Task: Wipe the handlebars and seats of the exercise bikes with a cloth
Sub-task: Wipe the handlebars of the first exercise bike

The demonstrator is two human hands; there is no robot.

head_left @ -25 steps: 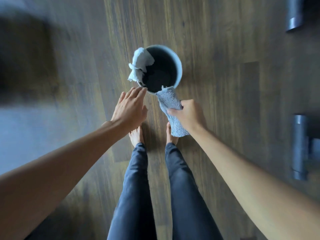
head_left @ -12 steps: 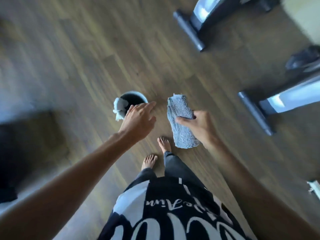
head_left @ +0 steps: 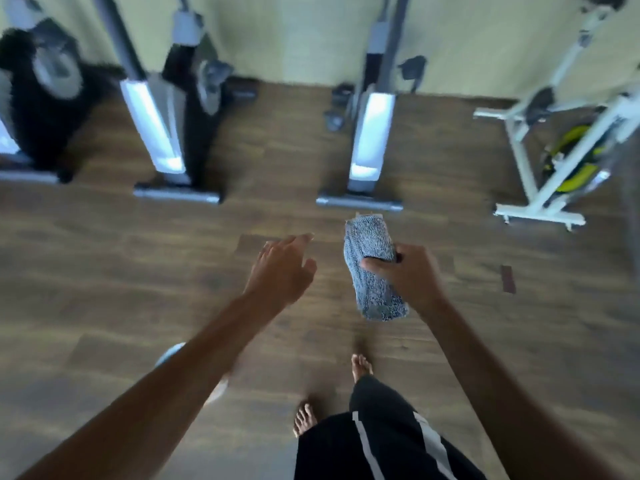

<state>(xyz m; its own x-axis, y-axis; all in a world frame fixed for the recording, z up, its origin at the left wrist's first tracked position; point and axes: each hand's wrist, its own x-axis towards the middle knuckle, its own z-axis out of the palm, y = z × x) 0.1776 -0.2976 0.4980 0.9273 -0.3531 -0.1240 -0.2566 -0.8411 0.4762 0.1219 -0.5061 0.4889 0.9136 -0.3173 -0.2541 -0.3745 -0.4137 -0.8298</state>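
The middle grey bike (head_left: 370,133) stands against a pale wall (head_left: 304,36) on a wood-plank floor (head_left: 104,271), its base bar (head_left: 358,202) lying crosswise at the front, the whole scene smeared by motion. To its left stands a second grey bike (head_left: 156,133), and further left a black machine (head_left: 38,109). To its right is a white-and-yellow bike (head_left: 540,216). A small dark patch (head_left: 508,278) lies on the boards in front of the middle grey bike and to its right.

Well in front of that bike and to its left, a pale round container (head_left: 171,353) shows only an arc of rim from behind the left forearm (head_left: 194,368) — what it holds is hidden.

The grey cloth (head_left: 372,271), folded into a long wad, hangs in the air just in front of the middle grey bike's base bar. The right hand (head_left: 408,275) grips it at mid-length, thumb across the front and fingers curled behind. The left hand (head_left: 280,268), in front of the bike and slightly to its left, holds nothing — its fingers are extended and loosely spread, pointing towards the bikes. The person's bare feet (head_left: 362,367) stand on the boards nearest the camera.
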